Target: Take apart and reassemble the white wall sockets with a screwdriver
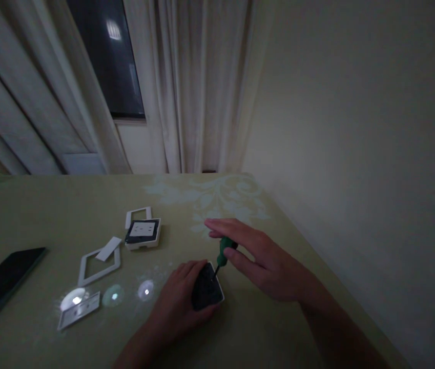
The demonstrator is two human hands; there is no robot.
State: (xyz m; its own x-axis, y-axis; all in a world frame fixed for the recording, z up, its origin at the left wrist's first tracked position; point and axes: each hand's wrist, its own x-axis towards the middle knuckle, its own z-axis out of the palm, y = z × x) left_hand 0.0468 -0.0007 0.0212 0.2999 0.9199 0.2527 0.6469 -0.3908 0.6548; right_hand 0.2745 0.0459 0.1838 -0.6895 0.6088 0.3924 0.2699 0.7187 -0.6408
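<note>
My left hand (181,300) is closed round a dark wall-switch module with a white edge (207,292), holding it down on the table. My right hand (257,256) pinches a green-handled screwdriver (223,249) with thumb and lower fingers while the index finger stretches out; the tool's tip rests on the module's upper corner. A second switch module (142,233) lies further back on the table, dark with a pale centre.
A white frame (99,266) with a small white key cover (108,248) across it lies left of my hands. Another frame (138,214) sits behind the second module. A flat plate (79,310) and a dark phone (2,287) lie at left. The wall (355,128) is close on the right.
</note>
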